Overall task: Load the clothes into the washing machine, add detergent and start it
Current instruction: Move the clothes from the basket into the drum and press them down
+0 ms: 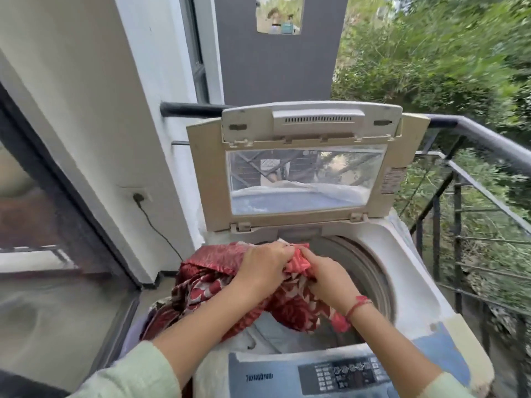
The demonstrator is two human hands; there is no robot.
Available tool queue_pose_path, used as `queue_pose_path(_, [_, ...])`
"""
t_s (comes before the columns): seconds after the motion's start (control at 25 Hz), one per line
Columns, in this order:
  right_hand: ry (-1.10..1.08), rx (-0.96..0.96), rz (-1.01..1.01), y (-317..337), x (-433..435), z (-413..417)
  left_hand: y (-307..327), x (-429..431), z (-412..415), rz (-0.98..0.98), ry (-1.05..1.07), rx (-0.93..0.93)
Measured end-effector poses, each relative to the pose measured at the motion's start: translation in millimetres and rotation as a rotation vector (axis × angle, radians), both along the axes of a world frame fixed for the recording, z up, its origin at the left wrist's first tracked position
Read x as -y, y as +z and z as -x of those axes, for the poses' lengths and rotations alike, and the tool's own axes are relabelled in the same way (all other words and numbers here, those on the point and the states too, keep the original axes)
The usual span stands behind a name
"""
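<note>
A white top-loading washing machine (402, 271) stands in front of me with its lid (301, 156) raised upright. A red cloth with a white leaf pattern (207, 282) hangs over the left rim of the drum opening (362, 265) and trails down the left side. My left hand (264, 268) grips a bunch of this cloth from above. My right hand (327, 278) pinches a fold of the same cloth just beside it, over the drum. The control panel (350, 374) with its buttons lies at the near edge.
A black metal railing (474, 179) runs along the right with green bushes beyond. A white wall with a socket and plugged cable (140, 198) is at the left, beside a dark-framed window (57, 196). A pale garment (275, 331) lies under the red cloth.
</note>
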State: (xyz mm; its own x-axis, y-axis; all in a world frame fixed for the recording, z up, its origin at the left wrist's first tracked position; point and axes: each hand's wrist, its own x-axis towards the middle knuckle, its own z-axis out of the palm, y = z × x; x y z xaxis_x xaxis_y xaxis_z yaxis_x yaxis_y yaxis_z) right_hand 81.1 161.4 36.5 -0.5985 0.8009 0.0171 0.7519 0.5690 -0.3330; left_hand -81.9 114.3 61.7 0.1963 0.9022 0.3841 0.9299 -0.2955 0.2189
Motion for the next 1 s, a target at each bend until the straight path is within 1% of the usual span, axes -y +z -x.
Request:
queue_pose_path(0.04, [-0.042, -0.071, -0.039, -1, 0, 1, -7, 5, 9, -0.05, 0.016, 0.013])
queue_pose_path(0.08, [-0.104, -0.145, -0.123, 5, -3, 1, -16, 9, 20, -0.009, 0.056, 0.015])
queue_pose_path(0.12, [-0.166, -0.212, -0.219, 11, -7, -3, -27, 12, 32, 0.102, 0.111, 0.004])
queue_pose_path(0.16, [-0.207, -0.266, -0.33, 18, -11, -8, -38, 16, 45, 0.253, 0.168, -0.015])
queue_pose_path(0.2, [-0.224, -0.294, -0.44, 24, -15, -16, -51, 18, 57, 0.381, 0.216, -0.049])
queue_pose_path(0.24, [-0.223, -0.289, -0.554, 29, -17, -25, -64, 20, 66, 0.44, 0.249, -0.091])
queue_pose_path(0.28, [-0.221, -0.25, -0.666, 32, -19, -34, -73, 21, 70, 0.442, 0.252, -0.112])
queue_pose_path(0.32, [-0.234, -0.198, -0.751, 34, -20, -43, -77, 22, 71, 0.401, 0.233, -0.101])
queue_pose_path(0.36, [-0.264, -0.151, -0.798, 31, -25, -53, -80, 20, 71, 0.324, 0.202, -0.052])
queue_pose_path(0.4, [-0.31, -0.107, -0.796, 27, -29, -61, -76, 18, 71, 0.248, 0.183, 0.043])
queue_pose_path(0.44, [-0.372, -0.055, -0.741, 17, -34, -69, -69, 13, 68, 0.192, 0.179, 0.141])
queue_pose_path(0.48, [-0.428, 0.044, -0.599, 8, -39, -76, -59, 7, 65, 0.142, 0.177, 0.194])
queue_pose_path(0.52, [-0.446, 0.201, -0.367, -3, -44, -81, -47, 1, 59, 0.101, 0.17, 0.213])
queue_pose_path(0.56, [-0.413, 0.381, -0.104, -12, -47, -84, -35, -6, 50, 0.078, 0.16, 0.221])
queue_pose_path(0.6, [-0.325, 0.518, 0.154, -18, -48, -81, -22, -12, 40, 0.078, 0.149, 0.219])
queue_pose_path(0.64, [-0.248, 0.556, 0.354, -18, -45, -72, -14, -15, 30, 0.129, 0.141, 0.182])
queue_pose_path(0.68, [-0.208, 0.498, 0.448, -15, -43, -57, -10, -16, 22, 0.243, 0.134, 0.108])
queue_pose_path(0.72, [-0.185, 0.414, 0.45, -9, -41, -41, -12, -13, 18, 0.403, 0.108, 0.008])
queue_pose_path(0.76, [-0.155, 0.347, 0.393, -3, -37, -21, -16, -4, 21, 0.568, 0.066, -0.079])
queue_pose_path(0.8, [-0.125, 0.311, 0.34, 7, -31, 1, -22, 8, 35, 0.685, 0.034, -0.117])
queue_pose_path(0.84, [-0.107, 0.273, 0.32, 12, -27, 20, -26, 22, 56, 0.732, 0.042, -0.094])
queue_pose_path(0.92, [-0.05, 0.136, 0.364, 12, -15, 66, -34, 48, 116, 0.691, 0.133, -0.045])
queue_pose_path(1.0, [0.042, 0.044, 0.384, -12, 5, 129, -45, 71, 181, 0.743, 0.254, -0.148])
